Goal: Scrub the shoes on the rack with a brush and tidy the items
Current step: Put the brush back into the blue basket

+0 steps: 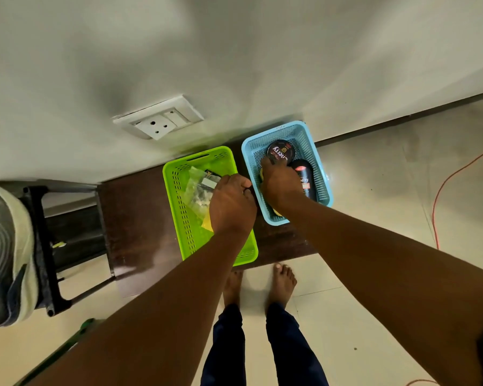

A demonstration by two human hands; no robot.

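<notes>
The right hand (280,188) reaches down into the blue basket (322,185), its fingers curled onto the rim of a round shoe polish tin (280,151) at the basket's far end, apparently pinching it. Just beside the hand on its right lies a dark polish bottle (304,176), and something yellow (276,211) shows under the wrist, too hidden to name. The tin looks light, rigid and smooth-lidded, so it is best taken by its edge; the bottle is probably slicker and better held round its body.

The left hand (230,203) hovers over the green basket (179,196), fingers curled, thumb and forefinger seemingly closed on a small dark thing; what it is cannot be told. Below it lie crinkled clear plastic packets (197,190), soft and light. Both baskets sit side by side on a dark wooden desk (134,213) against the wall. A shoe (3,252) rests on the black rack (43,246), well apart at the left.
</notes>
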